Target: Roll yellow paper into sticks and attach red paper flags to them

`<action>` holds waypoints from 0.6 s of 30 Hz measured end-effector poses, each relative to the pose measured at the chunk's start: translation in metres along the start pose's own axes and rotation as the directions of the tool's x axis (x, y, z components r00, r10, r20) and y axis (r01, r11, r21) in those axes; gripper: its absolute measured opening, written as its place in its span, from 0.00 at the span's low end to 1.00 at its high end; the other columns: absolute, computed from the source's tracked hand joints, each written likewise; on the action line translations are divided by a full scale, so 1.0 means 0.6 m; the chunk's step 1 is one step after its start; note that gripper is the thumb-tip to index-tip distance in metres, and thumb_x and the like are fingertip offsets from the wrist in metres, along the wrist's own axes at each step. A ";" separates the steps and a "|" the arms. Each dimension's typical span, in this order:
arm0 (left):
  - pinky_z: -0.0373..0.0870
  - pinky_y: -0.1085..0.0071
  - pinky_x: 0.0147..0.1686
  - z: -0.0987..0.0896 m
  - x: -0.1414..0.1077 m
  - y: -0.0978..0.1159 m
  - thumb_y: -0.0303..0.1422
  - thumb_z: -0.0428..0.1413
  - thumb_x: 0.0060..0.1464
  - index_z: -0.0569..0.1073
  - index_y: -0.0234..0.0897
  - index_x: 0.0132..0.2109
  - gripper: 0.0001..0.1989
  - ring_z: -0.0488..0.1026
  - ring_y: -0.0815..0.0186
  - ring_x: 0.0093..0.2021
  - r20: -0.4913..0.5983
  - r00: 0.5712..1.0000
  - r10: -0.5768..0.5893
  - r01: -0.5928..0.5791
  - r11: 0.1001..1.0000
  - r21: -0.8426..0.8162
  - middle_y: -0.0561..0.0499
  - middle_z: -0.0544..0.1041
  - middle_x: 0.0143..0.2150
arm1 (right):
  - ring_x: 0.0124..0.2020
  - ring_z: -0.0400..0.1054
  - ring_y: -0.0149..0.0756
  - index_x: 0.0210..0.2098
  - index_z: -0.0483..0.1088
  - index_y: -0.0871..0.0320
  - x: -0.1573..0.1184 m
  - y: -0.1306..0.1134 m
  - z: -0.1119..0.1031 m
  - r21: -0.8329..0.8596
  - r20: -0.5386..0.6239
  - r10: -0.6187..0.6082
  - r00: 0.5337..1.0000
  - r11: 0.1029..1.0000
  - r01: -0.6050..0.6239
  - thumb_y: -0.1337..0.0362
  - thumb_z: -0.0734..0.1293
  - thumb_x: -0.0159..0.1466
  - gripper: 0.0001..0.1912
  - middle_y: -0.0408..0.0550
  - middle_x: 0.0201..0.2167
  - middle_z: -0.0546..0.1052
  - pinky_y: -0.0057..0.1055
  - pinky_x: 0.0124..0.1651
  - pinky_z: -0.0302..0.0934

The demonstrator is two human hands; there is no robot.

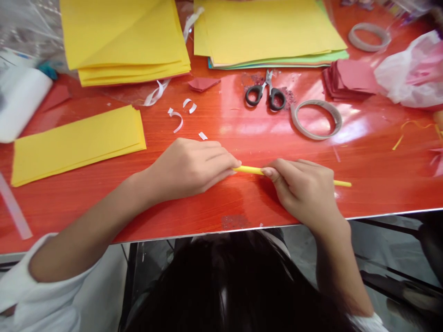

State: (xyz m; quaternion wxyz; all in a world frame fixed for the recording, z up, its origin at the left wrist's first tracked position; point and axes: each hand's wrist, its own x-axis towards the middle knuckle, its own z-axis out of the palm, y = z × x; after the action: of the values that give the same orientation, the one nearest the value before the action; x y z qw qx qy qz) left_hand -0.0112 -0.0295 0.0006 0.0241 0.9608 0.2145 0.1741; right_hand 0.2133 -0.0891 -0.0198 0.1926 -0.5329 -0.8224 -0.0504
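A thin yellow paper tube (251,170) lies low over the red table (194,216), near its front edge. My left hand (195,167) is closed on the tube's left part, fingers together and pointing right. My right hand (302,186) grips it further right, with the thumb along its near side. Between the hands a short length of tube shows, and its right end sticks out past my right hand. The tube's left end is hidden under my left hand.
Yellow sheets (126,41) and more coloured paper (270,34) lie at the back. Black-handled scissors (268,92), a tape roll (316,120), another tape roll (369,37) and red paper squares (351,79) sit beyond my hands. Folded yellow strips (79,143) lie left.
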 end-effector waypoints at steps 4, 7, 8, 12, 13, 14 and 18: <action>0.65 0.72 0.29 0.001 0.001 0.006 0.30 0.44 0.61 0.73 0.38 0.39 0.12 0.74 0.67 0.34 0.021 0.995 0.094 -0.096 0.990 0.108 0.53 0.78 0.34 | 0.15 0.56 0.28 0.25 0.66 0.58 0.002 -0.001 0.003 -0.025 -0.019 0.017 1.000 1.000 -0.018 0.60 0.54 0.67 0.18 0.41 0.13 0.64 0.29 0.23 0.45; 0.64 0.73 0.29 0.007 0.001 0.004 0.31 0.45 0.61 0.72 0.37 0.39 0.11 0.74 0.67 0.34 -0.011 0.998 0.060 -0.059 0.992 0.112 0.53 0.78 0.33 | 0.19 0.63 0.30 0.29 0.68 0.58 0.002 0.001 0.004 0.040 -0.030 0.100 0.995 0.994 -0.099 0.59 0.56 0.67 0.15 0.42 0.18 0.70 0.28 0.25 0.49; 0.64 0.73 0.30 0.009 0.000 0.001 0.31 0.45 0.61 0.72 0.37 0.38 0.11 0.74 0.68 0.34 -0.046 0.998 0.037 -0.032 0.994 0.107 0.53 0.78 0.33 | 0.22 0.66 0.31 0.32 0.68 0.57 0.001 0.003 0.004 0.074 -0.044 0.128 0.991 0.989 -0.124 0.58 0.58 0.66 0.13 0.43 0.21 0.73 0.28 0.27 0.51; 0.62 0.75 0.30 0.014 -0.005 -0.018 0.32 0.47 0.61 0.72 0.36 0.38 0.10 0.74 0.70 0.32 -0.105 0.986 -0.133 0.138 0.989 0.046 0.53 0.78 0.32 | 0.33 0.69 0.36 0.38 0.68 0.56 -0.010 0.022 0.000 0.069 -0.120 0.160 0.980 0.986 -0.152 0.58 0.63 0.63 0.09 0.46 0.33 0.77 0.32 0.38 0.56; 0.62 0.75 0.30 0.013 -0.005 -0.022 0.32 0.47 0.61 0.72 0.37 0.39 0.10 0.74 0.70 0.33 -0.097 0.978 -0.185 0.187 0.982 0.017 0.53 0.78 0.33 | 0.34 0.69 0.37 0.39 0.69 0.56 -0.014 0.028 -0.001 0.033 -0.136 0.169 0.976 0.985 -0.166 0.58 0.62 0.63 0.09 0.47 0.34 0.77 0.34 0.40 0.56; 0.62 0.75 0.31 0.011 -0.005 -0.026 0.32 0.47 0.61 0.72 0.37 0.39 0.10 0.74 0.70 0.33 -0.078 0.970 -0.232 0.231 0.973 -0.016 0.53 0.78 0.34 | 0.35 0.69 0.37 0.39 0.69 0.55 -0.018 0.035 -0.003 0.002 -0.156 0.189 0.970 0.982 -0.191 0.58 0.62 0.63 0.09 0.47 0.34 0.76 0.35 0.41 0.55; 0.61 0.76 0.32 -0.001 0.001 -0.034 0.33 0.48 0.60 0.72 0.37 0.41 0.09 0.73 0.71 0.33 0.048 0.927 -0.372 0.375 0.917 -0.137 0.54 0.78 0.35 | 0.34 0.68 0.36 0.38 0.71 0.52 -0.032 0.053 -0.007 0.054 -0.200 0.306 0.931 0.952 -0.301 0.58 0.61 0.64 0.09 0.46 0.33 0.75 0.35 0.40 0.56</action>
State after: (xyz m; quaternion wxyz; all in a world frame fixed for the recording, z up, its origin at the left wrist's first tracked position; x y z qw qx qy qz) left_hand -0.0191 -0.0107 -0.0012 0.1281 0.8998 0.3803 0.1714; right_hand 0.2499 -0.0929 -0.0269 0.2883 -0.6431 -0.7064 -0.0656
